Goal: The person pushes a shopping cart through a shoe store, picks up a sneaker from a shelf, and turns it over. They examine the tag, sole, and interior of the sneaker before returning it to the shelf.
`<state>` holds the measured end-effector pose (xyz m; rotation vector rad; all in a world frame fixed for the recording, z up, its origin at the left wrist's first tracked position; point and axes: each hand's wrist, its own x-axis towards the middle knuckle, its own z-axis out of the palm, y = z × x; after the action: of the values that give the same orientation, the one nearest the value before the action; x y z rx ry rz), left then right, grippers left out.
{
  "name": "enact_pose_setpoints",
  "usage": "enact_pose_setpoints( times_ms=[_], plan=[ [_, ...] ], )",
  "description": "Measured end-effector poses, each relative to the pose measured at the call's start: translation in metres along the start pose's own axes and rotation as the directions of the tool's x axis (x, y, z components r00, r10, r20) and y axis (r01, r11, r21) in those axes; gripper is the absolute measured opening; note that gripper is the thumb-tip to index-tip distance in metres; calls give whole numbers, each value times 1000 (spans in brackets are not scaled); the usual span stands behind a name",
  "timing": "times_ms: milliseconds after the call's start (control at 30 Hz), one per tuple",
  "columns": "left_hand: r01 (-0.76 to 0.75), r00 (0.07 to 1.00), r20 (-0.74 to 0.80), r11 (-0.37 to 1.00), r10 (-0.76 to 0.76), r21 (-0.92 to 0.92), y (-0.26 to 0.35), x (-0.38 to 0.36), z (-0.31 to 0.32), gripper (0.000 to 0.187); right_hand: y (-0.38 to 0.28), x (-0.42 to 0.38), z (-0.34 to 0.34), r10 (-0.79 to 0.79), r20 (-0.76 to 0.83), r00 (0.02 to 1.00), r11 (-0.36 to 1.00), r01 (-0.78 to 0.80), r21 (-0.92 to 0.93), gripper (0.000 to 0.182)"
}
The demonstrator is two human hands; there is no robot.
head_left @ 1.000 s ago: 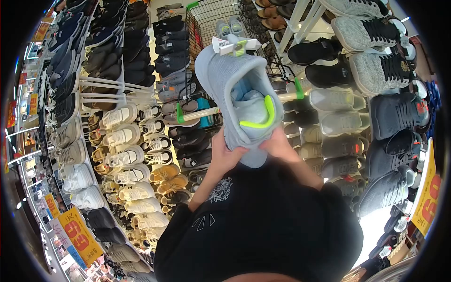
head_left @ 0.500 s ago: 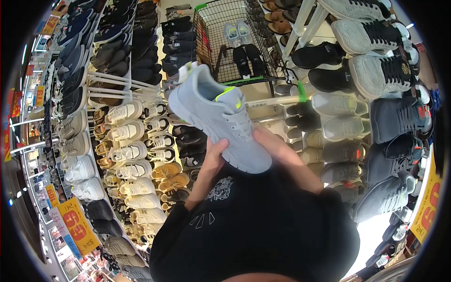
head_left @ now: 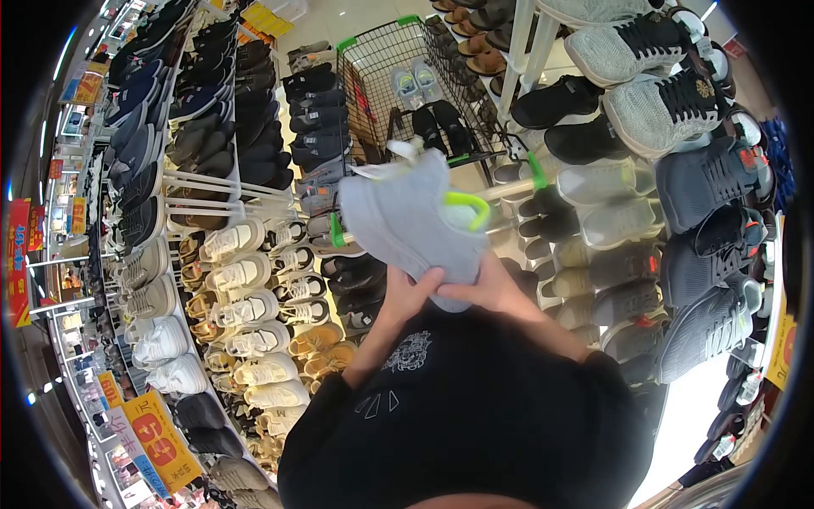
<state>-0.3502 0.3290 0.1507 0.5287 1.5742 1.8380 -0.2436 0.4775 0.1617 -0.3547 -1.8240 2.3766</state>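
Observation:
A light grey sneaker (head_left: pixel 394 216) with a bright yellow-green collar lining is held up in front of my chest, its heel end pointing up and to the left. My left hand (head_left: pixel 409 293) grips the lower left side near the toe, thumb pressed on the shoe. Closed on the opposite side is my right hand (head_left: pixel 492 287), its thumb laid across toward the left one. A pale tag (head_left: pixel 405 153) hangs at the heel. The shoe is slightly blurred, and its toe is partly hidden behind my hands.
Beyond the shoe stands a wire shopping cart (head_left: pixel 373 68) with green corners, holding grey sneakers (head_left: pixel 414 82) and black shoes (head_left: pixel 443 125). Racks of cream sneakers (head_left: pixel 237 271) line the left, dark grey sneakers (head_left: pixel 704 182) the right. A yellow price sign (head_left: pixel 153 437) hangs at lower left.
The sneaker has turned in my hands, showing more of its side and less of its laces. My right hand has moved in toward the left one, and the view has shifted slightly.

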Motion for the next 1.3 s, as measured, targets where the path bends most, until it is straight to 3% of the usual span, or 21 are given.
enact_pose_setpoints(
  times_ms=[100,200,267,400,467,500,567,600,667,900,967,1000,1033,1067,1133,1167,1233,1267,1300],
  plan=[
    [93,991,94,993,-100,74,3,3,11,88,11,-3,4,-64,-66,996,998,65,22,78],
    [10,997,81,997,-16,75,7,8,20,94,21,-1,-1,-56,-109,993,995,63,71,74],
    [-138,989,59,987,133,84,14,8,25,97,25,1,-2,-44,-122,992,969,72,236,71],
    [-83,996,-28,993,86,83,9,-3,8,101,12,11,-6,-121,10,993,985,118,128,73],
    [-291,955,-90,953,283,-88,9,-5,-2,106,13,16,-14,-177,158,972,984,177,10,76],
    [-296,953,-90,951,289,-85,19,-3,-4,106,10,17,-14,-182,161,970,983,183,11,76],
    [-349,920,-192,937,342,-1,50,0,-1,107,3,16,-10,-103,94,990,967,77,244,77],
    [-316,925,-194,945,327,88,59,0,0,103,3,16,-9,-109,99,989,966,82,247,77],
    [-317,926,-174,941,334,120,56,-3,-3,101,4,18,-9,-151,48,987,989,151,-3,76],
    [-281,949,-111,952,295,123,53,0,-25,99,10,10,1,-229,-58,972,973,227,-29,72],
    [-454,890,47,872,453,186,64,9,-38,102,7,10,0,-230,-74,970,972,232,28,72],
    [-534,833,-73,833,548,145,66,12,-34,106,-2,9,-3,-221,-50,974,975,220,-24,74],
    [-538,832,-70,831,551,143,73,11,-35,106,-9,8,-6,-211,-26,977,975,209,-76,75],
    [-527,827,-8,780,562,336,83,8,-40,106,-15,8,-9,-215,-28,976,974,212,-78,75],
    [-456,860,187,551,475,699,118,0,-42,109,-24,8,-14,-192,73,979,958,203,-202,78],
    [-458,858,184,551,480,698,128,-1,-37,109,-26,8,-14,-193,77,978,957,205,-207,78],
    [-421,905,406,404,126,812,137,0,-28,112,-28,10,-13,-169,125,978,952,195,-237,78],
    [-393,914,388,512,123,764,136,-1,-25,103,-32,11,-12,-186,134,973,938,217,-271,76],
    [-394,914,386,510,128,765,137,-1,-27,103,-33,12,-12,-189,138,972,936,221,-272,76]
  ],
)
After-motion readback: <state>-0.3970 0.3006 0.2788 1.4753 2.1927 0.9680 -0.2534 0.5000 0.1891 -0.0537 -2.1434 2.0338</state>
